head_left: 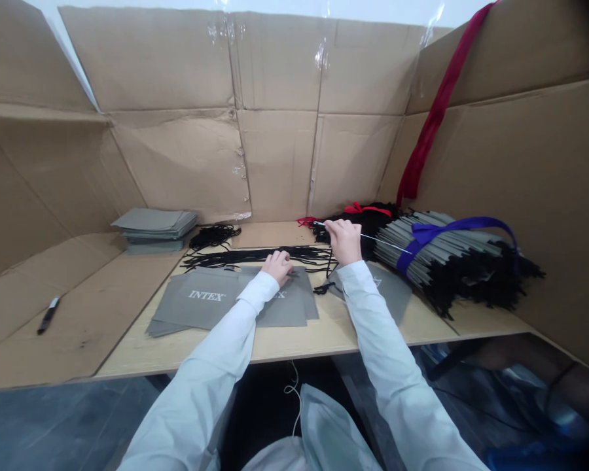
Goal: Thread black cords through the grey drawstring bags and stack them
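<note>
1. Right hand [343, 241]: fingers pinched together, clamped on a long, thin silver needle [383, 240] that extends on both sides of the hand.
2. Left hand [277, 267]: fingers curled downward, resting on overlapping flat grey paper bags with white "INTEX" lettering [201, 304]; any grip cannot be determined.
3. Loose thin black cords [255, 257]: a band lying just behind the left hand, between both hands.
4. Large bundle of folded grey strips with black cord ends [436, 248]: right of the right hand, bound by a purple ribbon [456, 227].
5. Heap of black cords tied with red ribbon [366, 210]: behind the right hand.
6. Stack of folded grey bags [152, 229]: far left on the pale wooden counter [324, 337].
7. Surroundings: flattened brown cardboard sheets [275, 65] line the back and sides; a black marker pen [48, 315] lies on the left sheet; a dark red strap [436, 111] hangs on the right; grey floor [53, 425] shows below.
</note>
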A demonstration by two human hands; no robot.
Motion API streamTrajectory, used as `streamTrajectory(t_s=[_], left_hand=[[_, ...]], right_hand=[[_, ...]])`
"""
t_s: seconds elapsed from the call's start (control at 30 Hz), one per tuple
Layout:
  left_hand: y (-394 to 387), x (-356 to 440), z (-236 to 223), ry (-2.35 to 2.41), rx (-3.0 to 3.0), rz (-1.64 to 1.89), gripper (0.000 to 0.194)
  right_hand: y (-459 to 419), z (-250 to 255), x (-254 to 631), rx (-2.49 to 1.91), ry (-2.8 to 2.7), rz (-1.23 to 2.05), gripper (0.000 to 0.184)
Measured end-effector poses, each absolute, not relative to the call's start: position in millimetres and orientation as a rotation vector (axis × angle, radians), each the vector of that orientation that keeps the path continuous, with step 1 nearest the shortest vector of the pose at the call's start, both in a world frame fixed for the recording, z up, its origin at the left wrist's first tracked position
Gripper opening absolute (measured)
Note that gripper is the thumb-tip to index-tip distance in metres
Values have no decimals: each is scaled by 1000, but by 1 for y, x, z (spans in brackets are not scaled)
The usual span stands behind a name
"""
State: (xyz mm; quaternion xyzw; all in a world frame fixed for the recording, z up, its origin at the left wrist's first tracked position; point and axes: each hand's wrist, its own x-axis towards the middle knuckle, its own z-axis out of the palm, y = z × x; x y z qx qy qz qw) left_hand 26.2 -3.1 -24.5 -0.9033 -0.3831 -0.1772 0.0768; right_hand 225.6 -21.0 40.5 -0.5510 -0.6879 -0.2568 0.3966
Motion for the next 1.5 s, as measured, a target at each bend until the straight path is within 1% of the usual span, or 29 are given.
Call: streamTrajectory(t_s=[0.07, 0.17, 0.27, 0.37, 0.43, 0.53, 0.6, 0.67, 0.77, 0.87, 1.0, 1.13, 1.2, 1.33, 1.5], left_hand=[[-2, 30, -28, -1128, -2720, -468, 13], [2, 37, -37, -1140, -2812, -332, 20], [6, 40, -44, -1232, -2820, -355, 21], [5, 38, -42, -1325, -2773, -483, 18], [2, 34, -35, -1327, -2678, -595, 16], [-2, 24, -20, -1281, -2419, -842, 22], [-5, 17, -8, -1176, -2240, -1043, 26], [-8, 10, 3, -1019, -2107, -1215, 26], [-14, 2, 17, -812, -1992, -1379, 24], [-19, 0, 24, -714, -1930, -1482, 22], [-21, 4, 25, -674, -1951, -1548, 21], [-16, 9, 21, -743, -1993, -1611, 21], [-11, 9, 17, -774, -2032, -1606, 21], [2, 4, 7, -803, -2111, -1484, 23], [8, 2, -1, -816, -2172, -1379, 23]], right_hand=[[-17, 36, 225, -1412, -1866, -584, 28], [-14, 31, 221, -1401, -1986, -491, 25], [-12, 27, 217, -1394, -2039, -424, 24], [-10, 25, 214, -1354, -2138, -274, 23], [-10, 23, 211, -1268, -2219, -64, 24], [-17, 25, 205, -1110, -2291, 263, 28], [-24, 27, 197, -1032, -2317, 345, 29], [-32, 30, 189, -980, -2332, 263, 26], [-41, 32, 177, -987, -2215, -59, 22], [-46, 33, 170, -1072, -2087, -306, 22], [-50, 34, 168, -1241, -2139, -468, 24], [-51, 34, 169, -1427, -2117, -566, 26], [-50, 33, 170, -1429, -2124, -571, 25], [-46, 32, 173, -1313, -2158, -518, 26], [-50, 35, 175, -1453, -2095, -535, 30]])
